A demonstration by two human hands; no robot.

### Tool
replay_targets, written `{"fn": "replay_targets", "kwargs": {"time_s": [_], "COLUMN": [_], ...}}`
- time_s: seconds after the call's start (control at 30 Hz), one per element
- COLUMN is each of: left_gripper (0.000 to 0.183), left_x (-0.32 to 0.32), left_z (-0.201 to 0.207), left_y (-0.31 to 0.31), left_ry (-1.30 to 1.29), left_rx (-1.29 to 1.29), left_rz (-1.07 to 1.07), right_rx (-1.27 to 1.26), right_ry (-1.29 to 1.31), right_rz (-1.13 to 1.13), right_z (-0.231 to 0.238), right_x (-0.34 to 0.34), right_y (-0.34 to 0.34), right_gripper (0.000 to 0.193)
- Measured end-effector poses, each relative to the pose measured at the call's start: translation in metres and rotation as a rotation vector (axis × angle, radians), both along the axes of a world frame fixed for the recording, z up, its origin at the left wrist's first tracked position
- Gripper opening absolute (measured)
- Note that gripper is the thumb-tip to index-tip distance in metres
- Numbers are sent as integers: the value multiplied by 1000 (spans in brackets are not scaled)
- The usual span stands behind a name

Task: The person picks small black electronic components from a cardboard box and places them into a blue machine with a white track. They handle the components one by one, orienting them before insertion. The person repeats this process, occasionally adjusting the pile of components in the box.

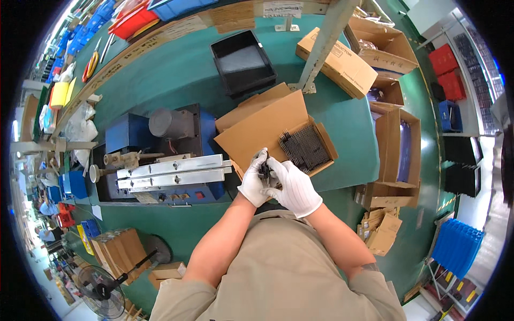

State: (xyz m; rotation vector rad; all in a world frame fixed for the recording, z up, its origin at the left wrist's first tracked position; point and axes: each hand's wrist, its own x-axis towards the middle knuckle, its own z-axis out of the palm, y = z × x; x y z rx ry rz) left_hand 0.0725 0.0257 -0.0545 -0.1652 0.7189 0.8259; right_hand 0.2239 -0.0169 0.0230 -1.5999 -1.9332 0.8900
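A dark part (264, 170) is at the near side of the carton (267, 124), held narrowly in the gloved left hand (254, 181). The right hand (294, 188) meets it; whether that one grips, I cannot tell. Pins (306, 148) fill the carton's right end. Left of the carton is a machine (174, 174); beyond it, a tray (250, 83).

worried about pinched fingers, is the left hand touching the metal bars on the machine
Apart. The head view shows a gap between the left hand and the nearest ends of the metal bars, with brown cardboard visible there.
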Motion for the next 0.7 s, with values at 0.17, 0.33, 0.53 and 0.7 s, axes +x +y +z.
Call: {"fn": "replay_targets", "kwargs": {"time_s": [0.17, 0.33, 0.53, 0.7], "left_gripper": [14, 13, 8, 7], "left_x": [6, 8, 6, 1], "left_z": [17, 18, 0, -2], "left_y": [-1, 3, 5, 4], "left_ry": [9, -37, -146, -166], "left_rx": [-34, -51, -62, -4], "left_rz": [26, 47, 35, -4], "right_rx": [218, 244, 177, 133], "right_ry": [-22, -4, -24, -92], "right_rz": [97, 109, 14, 36], "right_z": [5, 1, 27, 16], "right_x": [-1, -6, -25, -28], "right_y": [7, 4, 12, 17], "right_gripper": [55, 42, 37, 27]}}
